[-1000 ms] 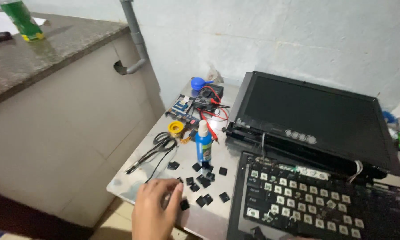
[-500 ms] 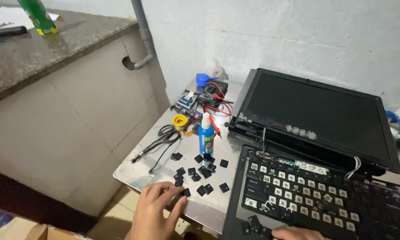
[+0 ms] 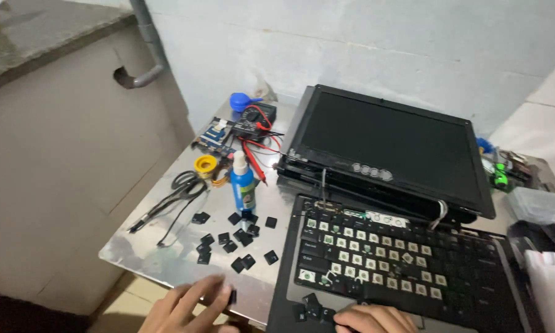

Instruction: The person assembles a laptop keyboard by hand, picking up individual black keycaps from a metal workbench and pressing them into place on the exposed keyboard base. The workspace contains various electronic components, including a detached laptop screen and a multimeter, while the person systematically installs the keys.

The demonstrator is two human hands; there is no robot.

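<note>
1. Our left hand [image 3: 188, 305], fingers spread open, touches a loose black keycap [image 3: 231, 296] at the metal table's [image 3: 135, 256] front edge; a careless nudge could knock it off.
2. Our right hand [image 3: 373, 319] rests on the laptop keyboard [image 3: 400, 262], its grip hidden from us; it could snag an exposed key mount.

A small metal table [image 3: 166, 265] stands against the wall and carries everything. The open laptop [image 3: 388, 203] fills its right half. Left of the laptop stands a blue bottle [image 3: 242, 185], with loose black keycaps [image 3: 237, 237] scattered just in front of it. Farther left of the laptop lie black cables [image 3: 172, 197] and a yellow solder spool [image 3: 206, 165]. Behind the bottle sit a multimeter [image 3: 253, 121] and a circuit board [image 3: 214, 135].
</note>
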